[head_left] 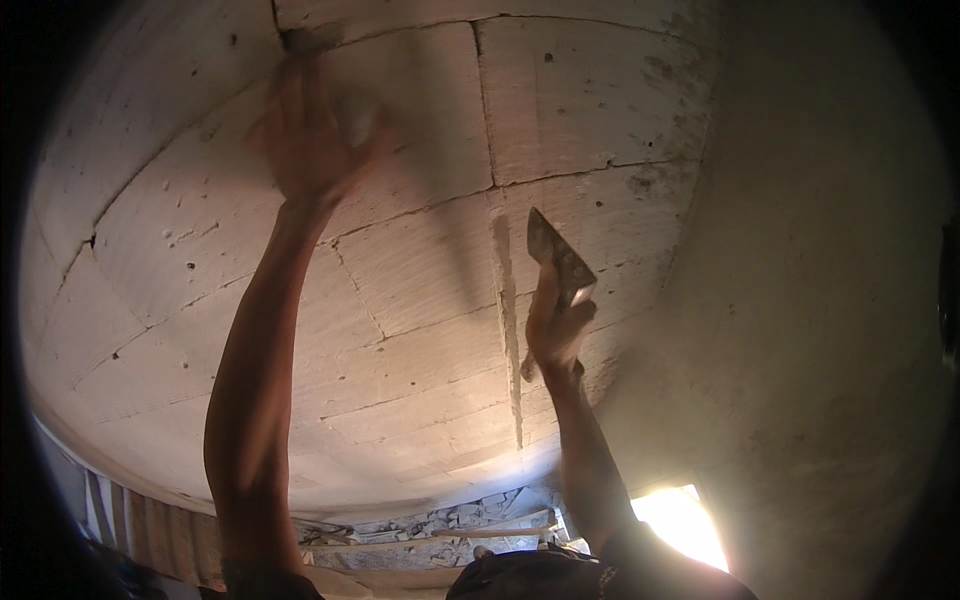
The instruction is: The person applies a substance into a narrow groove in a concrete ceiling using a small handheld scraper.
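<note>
My left hand [315, 135] is raised in front of the pale block wall [400, 280], blurred by motion, its fingers spread near a horizontal joint; whether it touches the surface is unclear. My right hand [555, 325] grips a metal trowel [565, 258] with a flat blade angled up to the left, held in front of the blocks. A long vertical groove [510, 350] runs down the blocks just left of the trowel. The blocks have cracked joints and small pits.
A grey plastered wall [800, 300] stands on the right, with a bright opening [685, 525] low beside it. Along the bottom lie broken rubble [480, 510] and wooden planks [490, 532]. Vertical boards [150, 530] show at the lower left.
</note>
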